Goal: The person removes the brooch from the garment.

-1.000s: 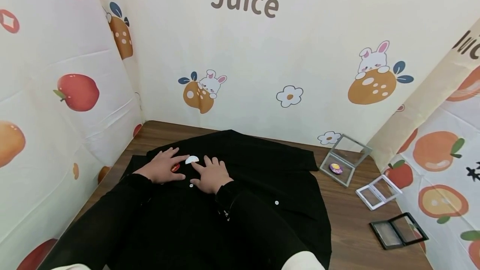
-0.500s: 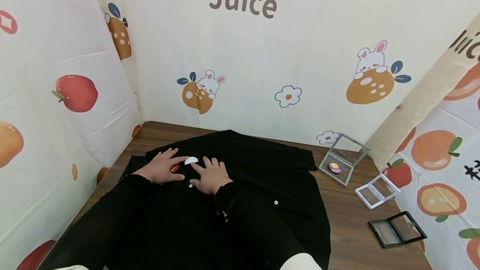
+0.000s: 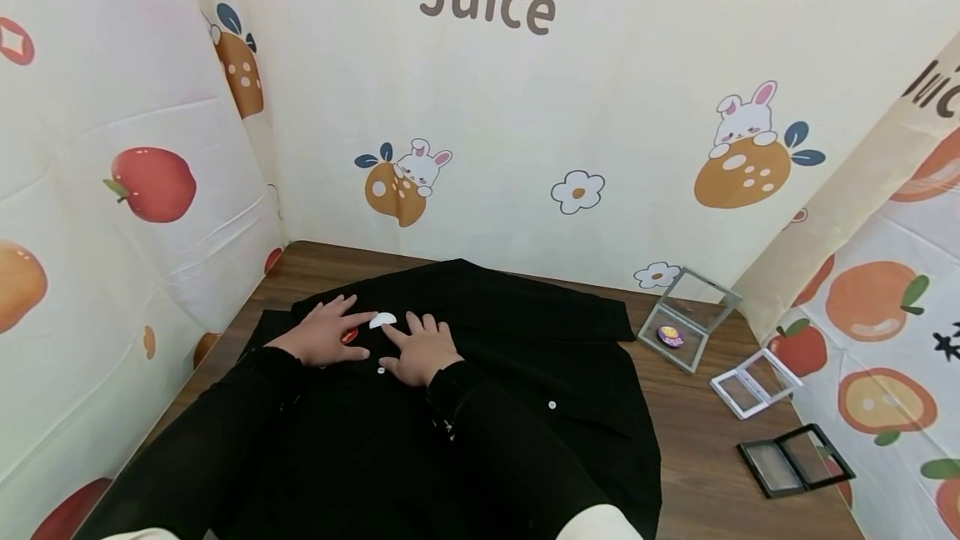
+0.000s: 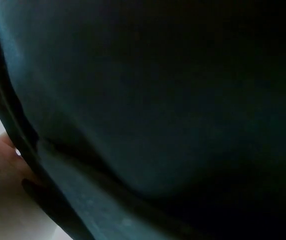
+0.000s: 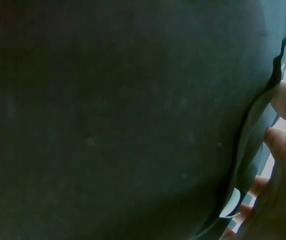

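A black garment with small white buttons (image 3: 552,405) lies spread out, most likely a shirt (image 3: 510,307). My left hand (image 3: 322,333) rests on it with fingers spread, beside a small red badge (image 3: 350,336). My right hand (image 3: 426,352) also rests on the cloth with fingers spread. Between the two hands is a white half-round piece (image 3: 383,320), touched or nearly touched by a fingertip from each side. Dark fabric fills most of both wrist views, with part of the left hand (image 4: 5,165) and right hand (image 5: 277,145) at the edges.
On the wooden table (image 3: 705,473) to the right stand an open grey-framed clear case (image 3: 693,319) holding a purple badge (image 3: 670,336), an open white-framed case (image 3: 757,383) and an open black-framed case (image 3: 797,461). Printed fabric walls (image 3: 495,107) enclose the back and sides.
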### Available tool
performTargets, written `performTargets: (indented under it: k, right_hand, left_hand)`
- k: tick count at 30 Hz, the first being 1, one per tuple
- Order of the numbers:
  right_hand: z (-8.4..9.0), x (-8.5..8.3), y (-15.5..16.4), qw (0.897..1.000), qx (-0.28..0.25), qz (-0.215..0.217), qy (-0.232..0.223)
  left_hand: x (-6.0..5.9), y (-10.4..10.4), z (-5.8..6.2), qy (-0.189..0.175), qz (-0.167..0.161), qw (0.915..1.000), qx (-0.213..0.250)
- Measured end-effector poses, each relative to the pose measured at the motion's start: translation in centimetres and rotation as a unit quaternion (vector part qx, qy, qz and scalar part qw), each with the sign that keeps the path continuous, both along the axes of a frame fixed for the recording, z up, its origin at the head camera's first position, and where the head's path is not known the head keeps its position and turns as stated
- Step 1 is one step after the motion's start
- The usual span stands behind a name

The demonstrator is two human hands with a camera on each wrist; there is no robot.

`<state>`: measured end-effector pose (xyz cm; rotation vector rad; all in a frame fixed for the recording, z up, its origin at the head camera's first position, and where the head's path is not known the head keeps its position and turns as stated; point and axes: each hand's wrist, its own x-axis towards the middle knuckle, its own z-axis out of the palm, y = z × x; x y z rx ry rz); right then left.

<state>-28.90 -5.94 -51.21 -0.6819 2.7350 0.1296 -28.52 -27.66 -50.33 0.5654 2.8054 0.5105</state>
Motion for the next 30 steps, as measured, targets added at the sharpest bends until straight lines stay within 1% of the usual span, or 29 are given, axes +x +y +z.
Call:
performTargets:
  k: [7, 17, 24, 30]
  right_hand:
    - [-0.22, -0.05, -0.18, 1.0, 0.004, -0.002, 0.002]
    - [0.01, -0.04, -0.15, 1.0, 0.024, 0.002, 0.001]
    - [-0.19, 0.0, 0.03, 1.0, 0.017, 0.011, 0.014]
    - [-0.48, 0.12, 0.35, 1.0, 0.015, 0.017, 0.012]
  left_hand:
    - [0.01, 0.02, 0.06, -0.002, -0.001, 1.0, -0.001]
    - [-0.09, -0.08, -0.21, -0.003, 0.0, 1.0, -0.006]
    - [-0.03, -0.08, -0.34, 0.004, 0.002, 1.0, -0.006]
    - [0.1, 0.03, -0.38, 0.005, 0.001, 0.9999, -0.011]
